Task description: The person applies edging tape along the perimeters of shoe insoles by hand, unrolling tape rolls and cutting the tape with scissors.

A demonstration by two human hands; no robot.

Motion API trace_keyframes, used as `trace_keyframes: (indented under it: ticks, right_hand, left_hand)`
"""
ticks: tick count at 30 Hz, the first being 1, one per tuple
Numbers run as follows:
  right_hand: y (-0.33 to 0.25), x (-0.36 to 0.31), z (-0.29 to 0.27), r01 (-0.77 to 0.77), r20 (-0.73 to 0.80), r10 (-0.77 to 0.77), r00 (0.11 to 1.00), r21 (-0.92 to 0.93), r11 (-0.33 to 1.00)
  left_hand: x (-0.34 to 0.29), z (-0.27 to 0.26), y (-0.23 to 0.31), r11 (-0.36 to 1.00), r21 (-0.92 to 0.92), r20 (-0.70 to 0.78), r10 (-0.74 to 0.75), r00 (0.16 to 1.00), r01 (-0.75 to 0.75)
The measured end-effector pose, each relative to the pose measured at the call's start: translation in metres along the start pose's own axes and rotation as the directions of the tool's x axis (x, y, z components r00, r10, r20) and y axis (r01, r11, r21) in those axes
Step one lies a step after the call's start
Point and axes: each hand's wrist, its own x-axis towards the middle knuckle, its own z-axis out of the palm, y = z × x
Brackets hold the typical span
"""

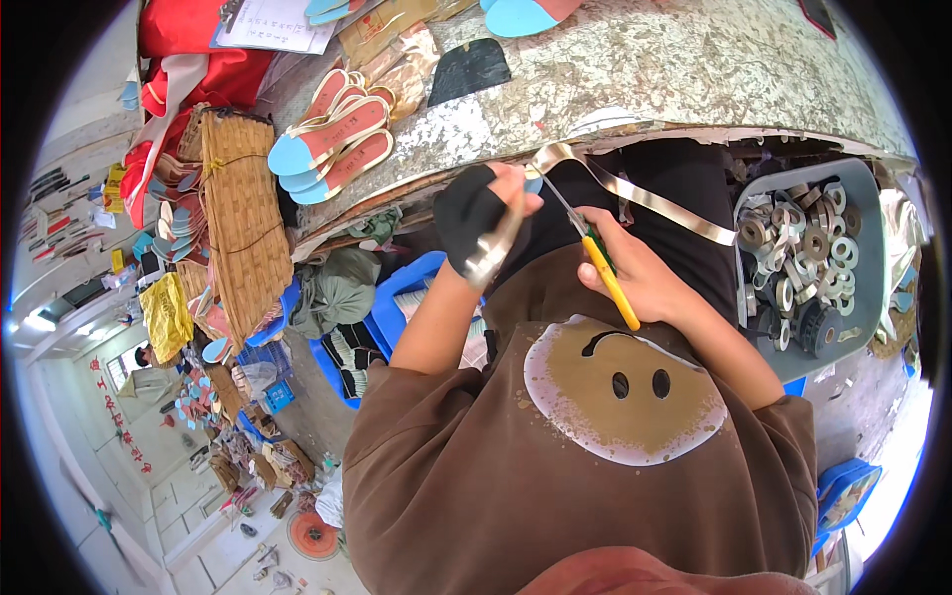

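The long shiny gold strip (650, 203) runs from the left hand (486, 213), which wears a black fingerless glove, rightward toward the grey tray of tape rolls (873, 248), below the worktop (694, 69) edge. The left hand pinches its end. The right hand (645, 278) grips yellow-handled scissors (595, 253), blades pointing up-left at the strip.

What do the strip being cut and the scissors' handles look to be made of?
The strip: thin, flexible metallic-gold material, perhaps foil-faced synthetic; it shines and bends in loose curves between the left hand and the grey bin. The scissors in the right hand: handles look like glossy yellow and green plastic, blades like bare metal.
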Motion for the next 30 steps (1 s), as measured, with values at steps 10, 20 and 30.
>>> trace_keyframes:
  ticks: [10, 20, 30]
  right_hand:
    - [0.013, 0.001, 0.008, 0.010, -0.088, -0.014, 0.996, -0.038, 0.999]
    - [-0.007, 0.000, -0.131, -0.148, -0.526, -0.207, 0.825, -0.555, 0.819]
    - [-0.039, 0.009, -0.063, 0.405, -0.277, -0.588, 0.760, -0.506, 0.762]
  left_hand:
    - [-0.006, -0.006, 0.014, 0.992, 0.007, 0.208, 0.122, 0.971, -0.127]
    - [-0.012, -0.030, 0.028, 0.300, -0.641, 0.117, -0.872, 0.476, 0.707]
    - [0.003, 0.005, 0.033, 0.255, -0.667, 0.092, -0.904, 0.417, 0.700]
